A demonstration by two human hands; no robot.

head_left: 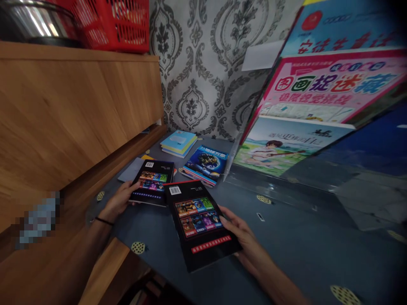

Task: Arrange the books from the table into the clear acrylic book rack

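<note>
My left hand is closed on the edge of a black book, its thumb on the back cover, which has a barcode and rows of small colourful pictures. Another black book, nearer to me and with a red strip low on its back cover, is gripped at its right edge by my right hand. The corners of the two books overlap or touch; I cannot tell which. Behind the left book lie a grey-blue flat item and something yellow and orange, partly hidden.
On the blue-grey table a stack of light-blue books and a pile topped by an Earth-cover book lie at the back. A clear stand with picture books rises at right. A wooden cabinet borders the left, carrying a red basket.
</note>
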